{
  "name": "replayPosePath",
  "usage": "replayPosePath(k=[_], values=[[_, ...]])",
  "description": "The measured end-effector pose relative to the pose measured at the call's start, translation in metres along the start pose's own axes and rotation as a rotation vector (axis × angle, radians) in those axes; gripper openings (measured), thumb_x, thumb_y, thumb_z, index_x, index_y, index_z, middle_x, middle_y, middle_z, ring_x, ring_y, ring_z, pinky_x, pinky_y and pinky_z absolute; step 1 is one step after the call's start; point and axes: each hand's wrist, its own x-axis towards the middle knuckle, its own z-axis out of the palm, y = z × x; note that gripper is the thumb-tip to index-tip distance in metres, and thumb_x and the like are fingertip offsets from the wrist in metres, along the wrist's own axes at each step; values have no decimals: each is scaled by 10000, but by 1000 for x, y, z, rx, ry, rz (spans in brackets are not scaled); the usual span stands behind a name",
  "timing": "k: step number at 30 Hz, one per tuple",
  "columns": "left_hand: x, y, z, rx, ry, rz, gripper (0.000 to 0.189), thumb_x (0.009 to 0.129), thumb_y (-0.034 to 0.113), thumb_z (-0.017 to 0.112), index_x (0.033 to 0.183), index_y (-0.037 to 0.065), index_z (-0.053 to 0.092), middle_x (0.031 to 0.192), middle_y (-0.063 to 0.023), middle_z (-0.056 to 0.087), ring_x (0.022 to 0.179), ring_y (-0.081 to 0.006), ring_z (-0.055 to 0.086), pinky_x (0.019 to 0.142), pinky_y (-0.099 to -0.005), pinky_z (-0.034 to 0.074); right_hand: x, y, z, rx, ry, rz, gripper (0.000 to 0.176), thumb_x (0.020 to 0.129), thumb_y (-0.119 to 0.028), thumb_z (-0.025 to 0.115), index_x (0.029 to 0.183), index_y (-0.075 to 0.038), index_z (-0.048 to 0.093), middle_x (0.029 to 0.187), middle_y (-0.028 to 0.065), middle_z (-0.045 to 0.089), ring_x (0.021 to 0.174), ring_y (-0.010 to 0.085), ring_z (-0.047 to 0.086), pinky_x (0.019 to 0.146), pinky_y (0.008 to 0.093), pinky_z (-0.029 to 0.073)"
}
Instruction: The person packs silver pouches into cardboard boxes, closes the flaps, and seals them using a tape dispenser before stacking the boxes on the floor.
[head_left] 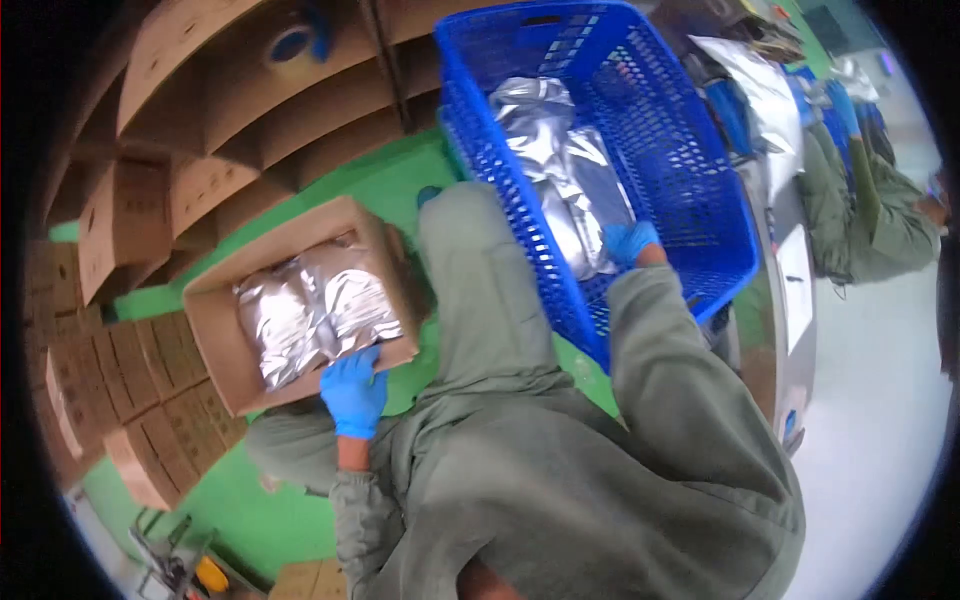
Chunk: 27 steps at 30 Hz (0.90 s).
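My gloved left hand (352, 395) is at the near edge of an open cardboard box (225, 355), its fingers bent over the rim beside the foil. Silver foil pouches (320, 305) lie flat in that box. Inside a blue plastic crate (690, 200), my gloved right hand (628, 243) is closed at the near end of a silver foil pouch (595, 185). Another shiny pouch (535, 115) lies against it at the crate's left side. The fingertips of my right hand are partly hidden.
Stacked cardboard boxes (150, 385) stand on the green floor at the left. More open boxes (220, 100) fill the upper left, one carrying a tape roll (292, 45). At the right, a co-worker (870, 215) is beside a table with a foil sheet (760, 95).
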Motion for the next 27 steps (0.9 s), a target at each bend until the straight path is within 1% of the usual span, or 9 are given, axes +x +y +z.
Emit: replayPosePath(k=[4, 9, 13, 16, 18, 20, 23, 25, 27], values=[[-1, -2, 3, 18, 53, 36, 378, 646, 183, 756, 1010, 160, 659, 889, -53, 664, 821, -269, 618, 747, -397, 455, 55, 47, -34, 1275, 7, 62, 739, 960, -536, 252, 1477, -12, 320, 1540, 162, 334, 1399, 382, 341, 1128, 511, 303], [0, -3, 4, 18, 69, -2, 382, 639, 174, 758, 1007, 175, 656, 858, -47, 654, 794, -269, 611, 733, -399, 452, 18, 45, -33, 1395, -208, -5, 1032, 838, -828, 167, 1520, -56, 223, 1573, 178, 250, 1443, 380, 251, 1129, 615, 218], [-1, 0, 3, 24, 27, -29, 378, 639, 173, 756, 1004, 172, 655, 872, -44, 662, 795, -266, 616, 734, -398, 453, -9, 34, -15, 1347, -333, 28, 1047, 827, -840, 199, 1528, -62, 195, 1568, 182, 258, 1447, 391, 226, 1131, 620, 207], [-1, 1, 1, 34, 33, -44, 382, 635, 173, 755, 1003, 165, 655, 901, -45, 672, 806, -265, 621, 745, -400, 456, -43, 8, 5, 1245, -202, 111, 1105, 780, -875, 273, 1528, -66, 198, 1565, 172, 269, 1444, 409, 199, 1136, 622, 192], [-1, 2, 0, 33, 30, -63, 386, 632, 172, 755, 1004, 162, 654, 917, -45, 677, 813, -266, 623, 752, -404, 457, -55, -3, 14, 1004, -238, -35, 1154, 732, -883, 388, 1516, -49, 241, 1564, 187, 242, 1416, 417, 227, 1108, 644, 219], [0, 3, -3, 22, 4, -54, 380, 640, 161, 747, 1009, 156, 654, 943, -47, 682, 819, -266, 625, 769, -414, 460, 14, 8, -31, 559, -364, -208, 1066, 746, -765, 584, 1496, -66, 289, 1513, 194, 330, 1364, 376, 336, 1089, 588, 320], [1, -1, -2, -9, 31, -69, 330, 670, 171, 720, 991, 144, 649, 924, -50, 675, 817, -264, 627, 772, -428, 464, 31, -25, -29, -196, -409, -394, 642, 876, -441, 619, 1367, -66, 444, 1262, 127, 556, 1109, 289, 544, 909, 456, 488], [-3, -2, 2, -25, 35, -50, 282, 680, 193, 712, 948, 138, 646, 877, -56, 662, 811, -265, 629, 763, -427, 464, 47, -52, -14, 190, -339, 59, 389, 939, -322, 583, 1241, -77, 583, 1103, 95, 657, 984, 266, 636, 838, 414, 545], [-4, -7, 5, 0, 39, -54, 213, 695, 216, 708, 881, 135, 643, 833, -63, 645, 792, -266, 629, 749, -421, 463, 104, -82, -28, 54, -392, 36, 393, 912, -282, 594, 1264, -106, 596, 1188, 72, 642, 930, 295, 650, 806, 459, 539]])
